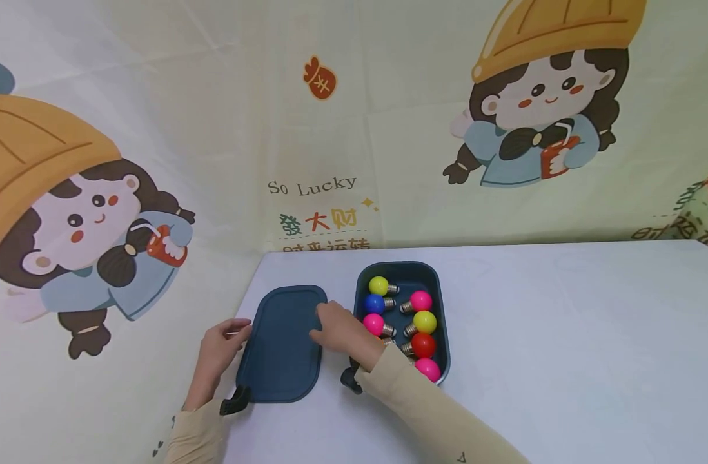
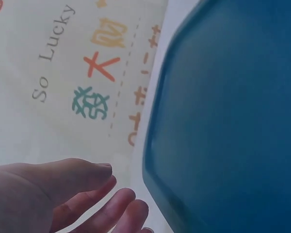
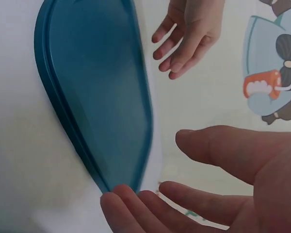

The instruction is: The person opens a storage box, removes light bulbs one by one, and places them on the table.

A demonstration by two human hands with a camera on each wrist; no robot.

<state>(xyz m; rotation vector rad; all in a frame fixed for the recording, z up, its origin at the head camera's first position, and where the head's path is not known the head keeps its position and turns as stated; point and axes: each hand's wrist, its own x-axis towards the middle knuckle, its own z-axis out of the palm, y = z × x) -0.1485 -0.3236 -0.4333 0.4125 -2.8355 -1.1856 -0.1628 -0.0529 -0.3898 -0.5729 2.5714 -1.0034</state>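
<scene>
A flat dark blue lid [image 1: 284,348] with a raised rim lies on the left part of the white table. By its left edge is my left hand [image 1: 222,348], fingers loosely bent; the left wrist view shows this hand [image 2: 92,199] apart from the lid's rim. My right hand [image 1: 342,328] is at the lid's right edge, with thumb and fingers spread. In the right wrist view, the fingertips [image 3: 117,206] overlap one end of the lid; whether they touch it I cannot tell. Nothing is held in either hand.
Right of the lid stands a dark blue box [image 1: 445,335] with several coloured bulbs, such as a red bulb [image 1: 423,345] and a blue bulb [image 1: 374,303]. My right forearm [image 1: 412,393] crosses its near left corner. A printed cloth [image 1: 412,129] hangs behind the table [image 1: 563,348].
</scene>
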